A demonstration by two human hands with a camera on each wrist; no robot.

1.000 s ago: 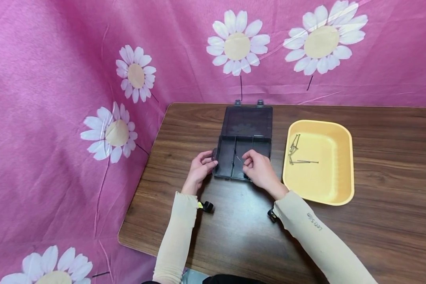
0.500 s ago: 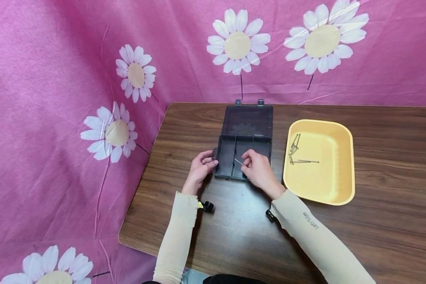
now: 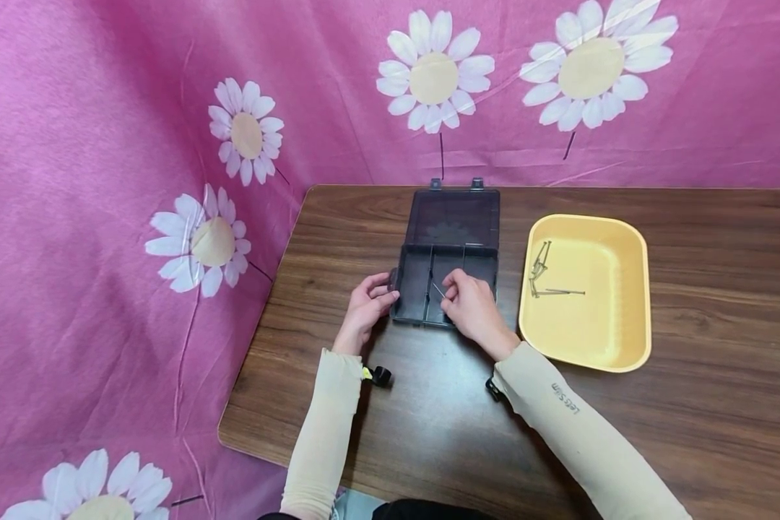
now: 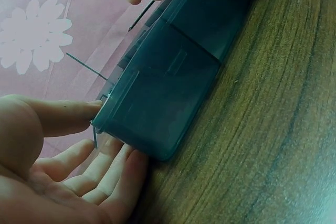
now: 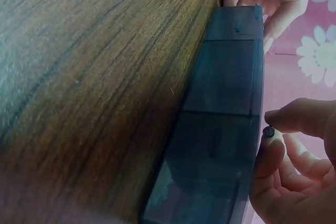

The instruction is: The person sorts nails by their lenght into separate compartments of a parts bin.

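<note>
A dark translucent divided organizer box (image 3: 412, 285) lies on the table, its lid (image 3: 453, 217) folded back away from the person. My left hand (image 3: 366, 309) holds the box at its left side, thumb (image 4: 65, 118) on the rim and fingers against the outer wall. Above the middle compartment, my right hand (image 3: 471, 307) pinches a thin metal nail (image 3: 438, 289) between thumb and fingers. Its round head (image 5: 269, 131) shows in the right wrist view, and its pointed end sticks out in the left wrist view. Several more nails (image 3: 540, 261) lie in a yellow tray (image 3: 591, 332).
The yellow tray stands just right of the box. The wooden table (image 3: 429, 426) ends at a rounded left corner, and a pink flowered cloth (image 3: 338, 94) hangs behind and to the left. Small black wrist cameras sit at both cuffs.
The nail in my right hand swings from slanting flatly leftward to a steeper slant. My left hand stays at the box, and the view shifts slightly.
</note>
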